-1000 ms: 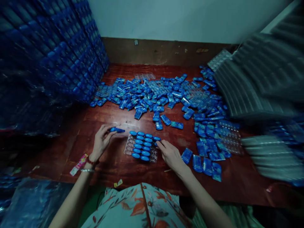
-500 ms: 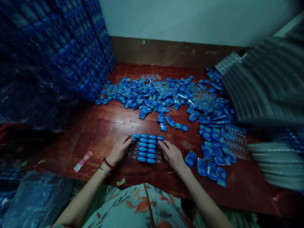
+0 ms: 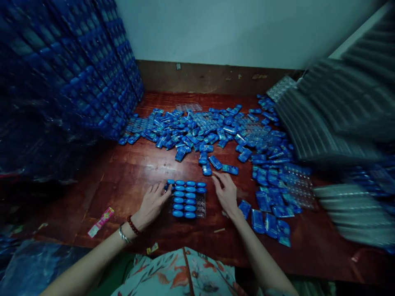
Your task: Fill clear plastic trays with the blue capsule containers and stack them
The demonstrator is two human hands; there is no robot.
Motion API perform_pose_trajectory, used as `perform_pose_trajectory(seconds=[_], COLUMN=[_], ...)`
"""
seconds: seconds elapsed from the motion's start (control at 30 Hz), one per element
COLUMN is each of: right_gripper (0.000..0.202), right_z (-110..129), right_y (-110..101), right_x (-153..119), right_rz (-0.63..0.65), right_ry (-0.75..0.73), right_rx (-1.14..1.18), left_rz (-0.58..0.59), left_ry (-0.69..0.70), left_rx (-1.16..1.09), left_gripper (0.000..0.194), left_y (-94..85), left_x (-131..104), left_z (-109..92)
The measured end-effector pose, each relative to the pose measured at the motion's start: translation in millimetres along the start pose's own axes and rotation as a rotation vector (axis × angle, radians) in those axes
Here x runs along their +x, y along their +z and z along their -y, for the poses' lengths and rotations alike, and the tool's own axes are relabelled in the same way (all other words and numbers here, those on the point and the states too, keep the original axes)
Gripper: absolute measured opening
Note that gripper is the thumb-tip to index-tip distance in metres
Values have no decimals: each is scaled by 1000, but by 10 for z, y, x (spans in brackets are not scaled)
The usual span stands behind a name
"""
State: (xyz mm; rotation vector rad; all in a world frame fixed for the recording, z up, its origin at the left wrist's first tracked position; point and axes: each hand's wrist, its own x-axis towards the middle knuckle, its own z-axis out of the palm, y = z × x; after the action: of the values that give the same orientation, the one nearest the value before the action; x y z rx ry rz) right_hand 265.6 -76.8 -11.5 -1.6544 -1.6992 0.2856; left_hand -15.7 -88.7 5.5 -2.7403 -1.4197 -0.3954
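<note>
A clear plastic tray [image 3: 201, 207] lies on the red-brown table in front of me, with rows of glossy blue oval pieces [image 3: 184, 195] in it. Two columns in its middle are filled, and the top rows reach out to both sides. My left hand [image 3: 153, 201] touches the tray's upper left corner, its thumb and fingers at a blue piece there. My right hand [image 3: 226, 191] is off the tray to the right, fingers apart and reaching toward the loose blue packets [image 3: 206, 169], with nothing visible in it.
A heap of blue packets [image 3: 191, 131] spreads across the table [image 3: 123, 164]. Stacked blue packs [image 3: 92, 82] stand at left, grey trays [image 3: 333, 107] at right. More packets [image 3: 270, 224] lie beside my right forearm. A pink wrapper [image 3: 101, 222] lies at left.
My right hand has let go of the tray's right side and moved up and away, its fingers opening. My left hand stays at the upper left corner. The whole view has shifted slightly.
</note>
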Motion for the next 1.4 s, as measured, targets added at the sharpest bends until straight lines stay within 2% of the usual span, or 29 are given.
perform_pose_trajectory(seconds=[0.07,0.13,0.2,0.27,0.33,0.4,0.5,0.6,0.7,0.77,0.87,1.0,1.07,1.17,1.3,1.4], right_gripper=[40,48,51,49,41,32,26,32,37,36,24,14,21,30,31,30], right_z=[-32,-42,-31,-21,-43,-115,-283,-396,-339,-213,-4,98,76,46,102,182], right_y=[18,65,127,177,183,122,-88,-345,-502,-507,-393,-216,-190,-231,-317,-339], right_x=[192,365,485,534,514,427,178,-176,-519,-667,-721,-606,-537,-432,-281,-199], right_rz=[76,230,373,438,421,349,220,109,47,45,51,101,203,340,408,451], right_ry=[150,240,280,282,272,243,204,256,365,388,250,-95,-228,-396,-639,-736], right_rx=[-117,-267,-384,-437,-435,-383,-194,59,273,351,315,209,114,-74,-272,-370], left_rz=[-43,-72,-80,-65,-48,-17,0,-46,-139,-212,-334,-483,-508,-486,-415,-320], left_ry=[-70,-128,-197,-271,-284,-251,-184,-188,-268,-339,-479,-681,-684,-608,-398,-252], left_rx=[-61,-234,-417,-502,-491,-471,-509,-554,-577,-580,-621,-769,-784,-769,-637,-556], left_gripper=[24,21,25,19,20,28,26,21,26,28,28,23,19,15,17,22], left_y=[-59,-97,-73,28,185,350,495,457,301,188,70,41,72,147,207,199], left_x=[69,272,605,1010,1397,1682,1815,1596,1127,739,157,-391,-518,-554,-438,-328], left_z=[26,109,239,380,489,539,538,563,641,669,593,288,125,-19,-7,55])
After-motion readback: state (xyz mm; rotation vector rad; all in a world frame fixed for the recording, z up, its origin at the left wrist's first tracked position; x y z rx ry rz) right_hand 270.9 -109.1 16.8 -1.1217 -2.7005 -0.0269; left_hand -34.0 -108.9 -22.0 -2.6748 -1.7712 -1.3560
